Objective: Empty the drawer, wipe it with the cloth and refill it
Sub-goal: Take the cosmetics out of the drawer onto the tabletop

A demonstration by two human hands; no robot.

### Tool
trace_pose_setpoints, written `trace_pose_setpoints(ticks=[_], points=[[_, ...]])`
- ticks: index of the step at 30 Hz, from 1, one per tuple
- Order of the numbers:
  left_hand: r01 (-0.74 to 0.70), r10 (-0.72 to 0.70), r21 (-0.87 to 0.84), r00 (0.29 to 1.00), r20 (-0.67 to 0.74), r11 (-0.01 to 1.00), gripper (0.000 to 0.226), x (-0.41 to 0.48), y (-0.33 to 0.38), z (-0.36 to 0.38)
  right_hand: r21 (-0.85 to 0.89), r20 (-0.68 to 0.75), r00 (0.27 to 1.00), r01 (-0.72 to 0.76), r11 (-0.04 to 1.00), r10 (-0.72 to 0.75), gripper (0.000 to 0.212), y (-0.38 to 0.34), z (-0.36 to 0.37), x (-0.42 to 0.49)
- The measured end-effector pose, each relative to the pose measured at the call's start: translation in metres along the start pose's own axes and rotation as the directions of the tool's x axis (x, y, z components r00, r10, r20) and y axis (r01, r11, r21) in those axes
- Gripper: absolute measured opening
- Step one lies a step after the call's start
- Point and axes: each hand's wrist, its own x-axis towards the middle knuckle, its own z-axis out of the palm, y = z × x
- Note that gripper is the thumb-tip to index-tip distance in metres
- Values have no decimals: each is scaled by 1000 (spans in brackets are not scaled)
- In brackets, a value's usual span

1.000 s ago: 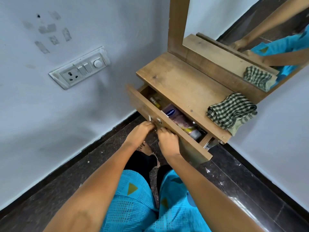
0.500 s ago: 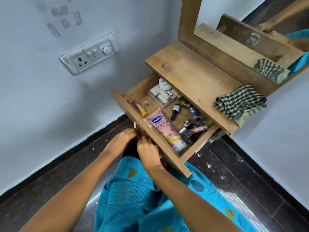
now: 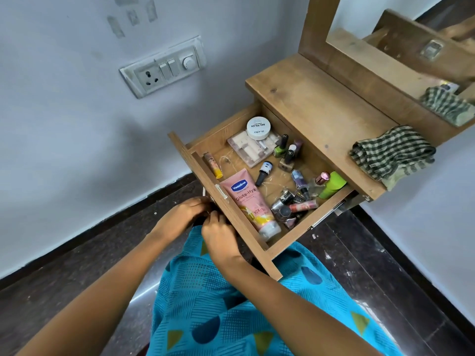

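Observation:
The wooden drawer [image 3: 232,215] stands pulled far out of the small dressing table [image 3: 318,98]. Inside lie a pink Vaseline tube [image 3: 250,201], a white round tub [image 3: 258,127] on a clear compartment box [image 3: 253,149], a small yellow-capped tube [image 3: 212,165], a green bottle [image 3: 332,184] and several nail polish bottles [image 3: 288,152]. My left hand [image 3: 183,214] and my right hand [image 3: 219,237] are both closed at the drawer's front panel, where its handle is hidden behind them. A green checked cloth [image 3: 390,152] lies folded on the table top at the right.
A mirror [image 3: 401,34] rises behind the table top and reflects the cloth. A switchboard [image 3: 164,69] is set in the grey wall on the left. Dark polished floor [image 3: 359,265] runs below, with my blue patterned clothing [image 3: 231,304] under the drawer.
The drawer has slid from nearly shut to far out, baring its contents. Both hands stayed at its front panel and came back toward my body with it.

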Motion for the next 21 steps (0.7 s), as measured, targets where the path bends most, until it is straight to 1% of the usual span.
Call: trace_pose_setpoints(ticks=[2, 3, 5, 8, 9, 10, 11, 13, 14, 16, 17, 19, 21], points=[[14, -14, -4, 1000, 0, 1000, 41, -5, 0, 0, -34, 28, 998, 52, 998, -51, 53, -4, 3, -4], [23, -23, 0, 1000, 2, 1000, 41, -6, 0, 0, -34, 18, 998, 57, 998, -56, 55, -5, 3, -5], [35, -35, 3, 999, 4, 999, 41, -8, -1, 1, -33, 1, 998, 68, 997, -68, 50, -4, -1, -8], [42, -42, 17, 999, -7, 999, 42, -9, -1, 2, -103, -4, 986, 166, 981, -168, 40, 2, -5, -12], [37, -37, 23, 999, -14, 999, 42, -9, 0, 3, -102, 28, 980, 198, 975, -196, 39, 3, -3, -12], [32, -31, 31, 999, -19, 999, 41, -9, 1, 3, -99, 27, 978, 211, 973, -209, 38, 4, -5, -11], [23, -22, 40, 999, -27, 999, 41, -10, 2, 3, -100, 18, 980, 200, 975, -200, 37, 3, -8, -10], [15, -12, 47, 998, -60, 999, 40, -12, 7, 2, -60, 65, 993, 101, 993, -97, 30, 0, -15, -8], [7, -2, 51, 996, -94, 999, 40, -14, 10, -1, 18, 77, 996, 44, 999, -45, 25, -2, -18, -8], [-29, 43, 88, 984, -170, 996, 38, -17, 14, -9, 152, 69, 997, -40, 988, 30, 27, -5, -30, -7], [-56, 78, 115, 976, -202, 992, 36, -19, 16, -14, 177, 47, 998, -60, 982, 53, 28, -4, -38, -7], [-102, 140, 151, 952, -272, 983, 30, -21, 24, -27, 222, -43, 996, -65, 973, 77, 23, 3, -56, -7], [-123, 170, 154, 923, -344, 980, 33, -19, 35, -40, 298, -119, 988, -63, 952, 103, 19, 17, -76, -6]])
